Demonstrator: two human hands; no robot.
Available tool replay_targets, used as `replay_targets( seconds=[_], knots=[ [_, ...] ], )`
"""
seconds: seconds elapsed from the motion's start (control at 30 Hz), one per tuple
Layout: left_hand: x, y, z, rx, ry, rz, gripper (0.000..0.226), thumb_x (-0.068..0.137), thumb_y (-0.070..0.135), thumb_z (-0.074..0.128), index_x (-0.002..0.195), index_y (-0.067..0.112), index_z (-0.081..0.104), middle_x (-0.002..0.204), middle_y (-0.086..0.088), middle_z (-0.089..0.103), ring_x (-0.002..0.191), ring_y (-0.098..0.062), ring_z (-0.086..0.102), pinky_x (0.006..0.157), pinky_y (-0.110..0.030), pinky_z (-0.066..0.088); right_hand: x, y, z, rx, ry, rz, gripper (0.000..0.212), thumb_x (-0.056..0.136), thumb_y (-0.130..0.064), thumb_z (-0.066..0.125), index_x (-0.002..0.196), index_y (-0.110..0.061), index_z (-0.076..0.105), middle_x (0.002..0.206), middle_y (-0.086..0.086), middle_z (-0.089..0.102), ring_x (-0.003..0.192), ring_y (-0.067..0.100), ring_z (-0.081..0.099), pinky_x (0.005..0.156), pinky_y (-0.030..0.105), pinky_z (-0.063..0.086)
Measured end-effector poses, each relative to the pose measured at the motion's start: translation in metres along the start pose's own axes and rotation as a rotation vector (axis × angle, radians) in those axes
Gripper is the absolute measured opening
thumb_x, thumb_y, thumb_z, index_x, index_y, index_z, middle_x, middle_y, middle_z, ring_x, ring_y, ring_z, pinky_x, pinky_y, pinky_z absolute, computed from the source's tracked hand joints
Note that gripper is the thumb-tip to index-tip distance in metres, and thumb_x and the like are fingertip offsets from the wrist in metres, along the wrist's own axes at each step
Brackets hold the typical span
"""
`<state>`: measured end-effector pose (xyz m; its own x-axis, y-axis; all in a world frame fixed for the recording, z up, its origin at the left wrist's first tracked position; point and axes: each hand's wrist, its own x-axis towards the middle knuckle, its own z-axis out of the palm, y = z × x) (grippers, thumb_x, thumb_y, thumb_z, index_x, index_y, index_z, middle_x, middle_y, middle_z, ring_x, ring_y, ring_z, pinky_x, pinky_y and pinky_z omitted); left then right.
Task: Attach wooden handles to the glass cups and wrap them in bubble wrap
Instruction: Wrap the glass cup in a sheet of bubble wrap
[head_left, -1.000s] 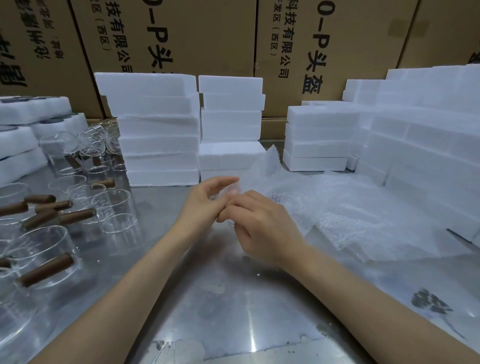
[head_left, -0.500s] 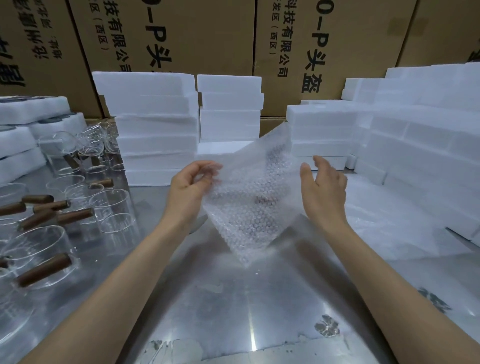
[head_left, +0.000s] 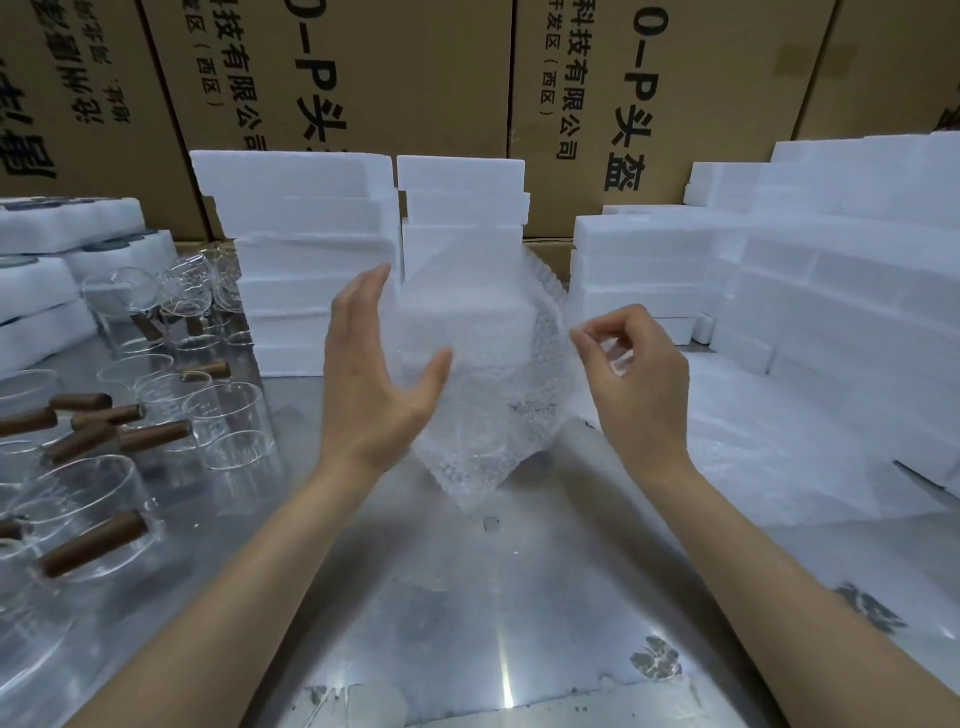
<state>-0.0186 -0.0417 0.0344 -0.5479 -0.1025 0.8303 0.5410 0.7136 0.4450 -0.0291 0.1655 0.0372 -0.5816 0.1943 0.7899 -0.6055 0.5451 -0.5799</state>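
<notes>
Head view: between the two raised hands hangs a sheet of bubble wrap (head_left: 483, 395), turned like a diamond, its lowest corner pointing down toward the metal table (head_left: 467, 597). The left hand (head_left: 371, 384) is spread, fingers straight and thumb held out, its palm facing the sheet's left side; whether the palm presses the wrap or sits just off it cannot be told. The right hand (head_left: 631, 384) has its fingers curled and pinches the sheet's right edge between thumb and fingertips. Well out past the left hand, glass cups (head_left: 228, 410) stand crowded on the table, several already fitted with a wooden handle (head_left: 93, 543), and loose wooden handles (head_left: 119, 436) lie among them. Out past the right hand, more bubble wrap sheets (head_left: 779, 457) lie flat on the table. Beyond both hands rise stacks of white foam blocks (head_left: 311, 260), with more foam to either side, and behind them stand cardboard boxes (head_left: 415, 67) printed with dark characters.
</notes>
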Motion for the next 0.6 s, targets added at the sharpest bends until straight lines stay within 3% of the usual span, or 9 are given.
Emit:
replay_targets(
  seconds=[0.1,0.17,0.33,0.43,0.53,0.6],
  knots=[
    [-0.005,0.008,0.005,0.147,0.000,0.192,0.091,0.081,0.043,0.068,0.148,0.006,0.020,0.153,-0.010,0.023,0.144,-0.017,0.017,0.115,-0.053,0.021,-0.007,-0.003,0.005,-0.055,-0.021,-0.092,0.015,0.087,-0.026,0.066,0.079,-0.024,0.053,0.073,-0.019,0.052,0.069,0.004,0.048,0.060,0.016,0.038],
    [-0.009,0.012,0.008,0.186,0.004,0.267,0.093,0.079,0.047,0.069,0.147,0.012,0.016,0.153,-0.009,0.018,0.144,-0.022,0.016,0.111,-0.060,0.021,-0.012,-0.004,0.009,-0.110,-0.051,-0.145,0.017,0.085,-0.025,0.069,0.078,-0.020,0.054,0.074,-0.018,0.048,0.068,0.003,0.041,0.059,0.012,0.033],
    [-0.009,0.018,0.005,0.181,0.053,0.311,0.092,0.073,0.059,0.068,0.140,0.021,0.018,0.148,-0.003,0.020,0.140,-0.023,0.020,0.115,-0.051,0.008,-0.014,-0.006,0.014,-0.157,-0.078,-0.240,0.020,0.080,-0.016,0.073,0.075,-0.015,0.053,0.074,-0.014,0.045,0.069,0.004,0.039,0.053,0.019,0.038],
    [-0.010,0.027,0.003,0.151,0.041,0.338,0.087,0.072,0.065,0.062,0.137,0.020,0.024,0.143,-0.008,0.041,0.133,-0.021,0.035,0.115,-0.044,0.003,-0.014,-0.007,0.013,-0.148,-0.106,-0.257,0.021,0.080,-0.015,0.073,0.074,-0.015,0.053,0.073,-0.013,0.045,0.067,0.008,0.043,0.052,0.026,0.042],
    [-0.012,0.034,0.004,0.044,0.001,0.244,0.079,0.074,0.066,0.059,0.134,0.021,0.035,0.118,0.004,0.061,0.117,-0.010,0.053,0.115,-0.038,0.000,-0.016,-0.011,0.013,-0.133,-0.122,-0.268,0.029,0.082,-0.019,0.071,0.072,-0.022,0.045,0.070,-0.013,0.042,0.065,0.010,0.041,0.050,0.026,0.039],
    [-0.014,0.033,0.005,0.021,0.008,0.164,0.061,0.077,0.063,0.058,0.122,0.022,0.053,0.097,0.013,0.062,0.099,-0.004,0.059,0.113,-0.037,0.004,-0.018,-0.013,0.014,-0.120,-0.142,-0.282,0.030,0.082,-0.024,0.067,0.072,-0.025,0.040,0.067,-0.015,0.040,0.062,0.010,0.038,0.049,0.027,0.037]
  ],
)
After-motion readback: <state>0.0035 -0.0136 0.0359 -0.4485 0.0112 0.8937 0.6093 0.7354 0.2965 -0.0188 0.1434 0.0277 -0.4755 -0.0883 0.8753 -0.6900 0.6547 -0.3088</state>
